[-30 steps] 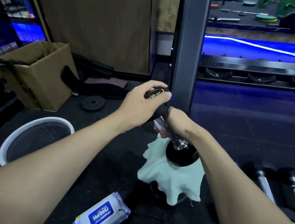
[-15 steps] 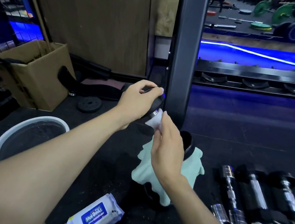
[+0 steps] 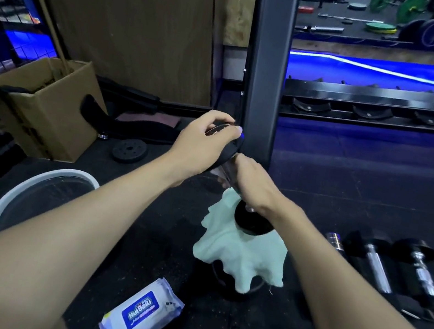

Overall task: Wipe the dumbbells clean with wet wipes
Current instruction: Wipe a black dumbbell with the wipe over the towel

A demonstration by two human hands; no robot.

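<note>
the dumbbell [image 3: 250,221] stands tilted on end in front of the black upright post [image 3: 265,65], its lower head resting on a pale green cloth [image 3: 235,251] draped over a dark round object on the floor. the left hand [image 3: 207,145] grips the upper head of the dumbbell, fingers curled over its top and thumb alongside, just in front of the post. the right hand [image 3: 252,185] is wrapped around the chrome handle between the two heads, fingers closed around it; whether a wipe sits inside that grip cannot be told, as only a faint pale edge shows under the fingers.

a pack of wet wipes [image 3: 142,316] with a blue label lies flat on the dark floor, nearer the camera than the post and a little to its left. a white-rimmed bucket [image 3: 10,197] sits farther to the left of the post. three more dumbbells [image 3: 394,268] with chrome handles lie side by side on the floor to the right of the post. a cardboard box [image 3: 45,111] stands far to the left of the post, and a small black weight plate [image 3: 129,150] lies flat between the box and the post. a long dark rack [image 3: 394,108] runs to the right from the post.
</note>
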